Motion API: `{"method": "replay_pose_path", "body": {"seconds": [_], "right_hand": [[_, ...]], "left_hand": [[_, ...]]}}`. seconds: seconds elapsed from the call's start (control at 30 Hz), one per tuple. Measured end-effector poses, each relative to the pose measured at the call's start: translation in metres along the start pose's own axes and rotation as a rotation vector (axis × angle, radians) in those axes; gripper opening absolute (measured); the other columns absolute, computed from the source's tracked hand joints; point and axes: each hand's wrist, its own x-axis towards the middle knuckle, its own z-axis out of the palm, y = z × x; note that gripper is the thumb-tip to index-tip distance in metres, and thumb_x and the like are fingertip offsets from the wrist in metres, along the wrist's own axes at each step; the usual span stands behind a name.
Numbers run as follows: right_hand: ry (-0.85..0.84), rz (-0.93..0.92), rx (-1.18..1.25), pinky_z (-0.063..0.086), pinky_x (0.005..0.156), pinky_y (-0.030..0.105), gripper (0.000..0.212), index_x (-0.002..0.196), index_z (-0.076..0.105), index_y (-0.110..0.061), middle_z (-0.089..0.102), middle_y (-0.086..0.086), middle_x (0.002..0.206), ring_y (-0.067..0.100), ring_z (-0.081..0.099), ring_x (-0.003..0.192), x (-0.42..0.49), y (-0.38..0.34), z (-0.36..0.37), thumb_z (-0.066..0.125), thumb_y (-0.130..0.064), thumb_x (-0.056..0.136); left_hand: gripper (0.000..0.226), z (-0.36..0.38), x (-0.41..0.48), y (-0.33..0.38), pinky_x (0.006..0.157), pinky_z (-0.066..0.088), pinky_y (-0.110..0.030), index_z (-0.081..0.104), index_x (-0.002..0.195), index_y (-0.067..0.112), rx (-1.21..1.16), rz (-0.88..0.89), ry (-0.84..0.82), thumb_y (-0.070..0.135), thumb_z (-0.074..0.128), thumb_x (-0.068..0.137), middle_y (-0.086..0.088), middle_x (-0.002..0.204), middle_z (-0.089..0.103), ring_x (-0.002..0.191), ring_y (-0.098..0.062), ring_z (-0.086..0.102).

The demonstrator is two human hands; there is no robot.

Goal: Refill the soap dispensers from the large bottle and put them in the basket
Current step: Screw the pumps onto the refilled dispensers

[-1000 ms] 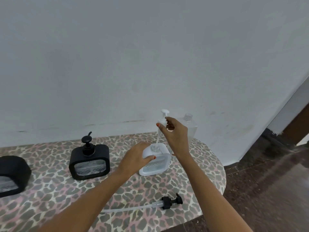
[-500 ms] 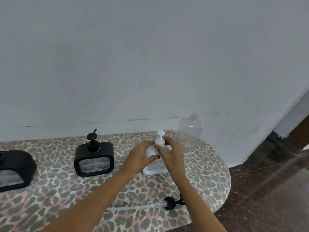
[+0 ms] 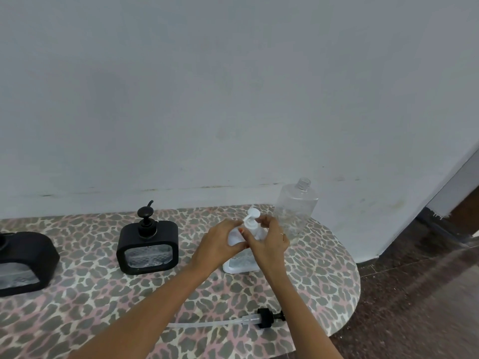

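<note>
pushed down now, white pump [image 3: 252, 218] pinched by right hand [image 3: 269, 243], left hand [image 3: 220, 243] gripping dispenser [image 3: 241, 264], large bottle [image 3: 295, 211] just beside.

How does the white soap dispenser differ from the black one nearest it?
The white dispenser has a white pump; the black dispenser has a black pump. The left hand grips the white dispenser and the right hand pinches its pump; the black dispenser stands untouched. Both stand upright on the table, boxy with rounded corners and a clear window.
</note>
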Motion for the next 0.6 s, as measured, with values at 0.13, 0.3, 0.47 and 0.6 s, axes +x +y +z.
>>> {"method": "replay_pose_path", "body": {"seconds": [0.13, 0.3, 0.47, 0.6], "right_hand": [[-0.180, -0.013, 0.091, 0.034, 0.100, 0.027, 0.037, 0.126, 0.052, -0.017, 0.058, -0.003, 0.121, 0.008, 0.047, 0.112, 0.000, -0.004, -0.012, 0.057, -0.019, 0.089], [-0.090, -0.037, 0.044, 0.035, 0.074, 0.003, 0.035, 0.112, 0.058, -0.011, 0.062, 0.001, 0.106, 0.007, 0.051, 0.095, 0.005, 0.001, -0.007, 0.069, -0.020, 0.080], [-0.066, -0.050, -0.048, 0.030, 0.082, 0.000, 0.048, 0.112, 0.051, -0.007, 0.053, -0.005, 0.098, 0.009, 0.048, 0.091, 0.009, -0.005, -0.001, 0.075, -0.026, 0.075], [-0.235, -0.011, -0.011, 0.034, 0.103, 0.033, 0.057, 0.128, 0.047, -0.019, 0.056, -0.005, 0.123, 0.011, 0.049, 0.114, 0.011, -0.002, -0.010, 0.065, -0.038, 0.077]], "left_hand": [[0.046, 0.001, 0.001, -0.002, 0.078, 0.037, -0.020, 0.055, 0.122, 0.025, 0.012, 0.000, -0.006, 0.037, 0.066, 0.079, 0.005, 0.120, 0.061, 0.105, -0.013, 0.057], [0.044, 0.001, -0.001, -0.002, 0.080, 0.038, -0.021, 0.055, 0.120, 0.024, -0.009, -0.006, -0.017, 0.034, 0.067, 0.079, 0.004, 0.121, 0.060, 0.106, -0.014, 0.056], [0.045, 0.000, -0.001, -0.002, 0.082, 0.038, -0.021, 0.054, 0.122, 0.023, -0.015, -0.014, -0.020, 0.032, 0.066, 0.079, 0.003, 0.121, 0.060, 0.109, -0.013, 0.055], [0.042, -0.001, -0.001, 0.000, 0.079, 0.038, -0.020, 0.057, 0.119, 0.025, -0.017, -0.004, -0.015, 0.033, 0.066, 0.079, 0.003, 0.119, 0.061, 0.106, -0.013, 0.057]]}}
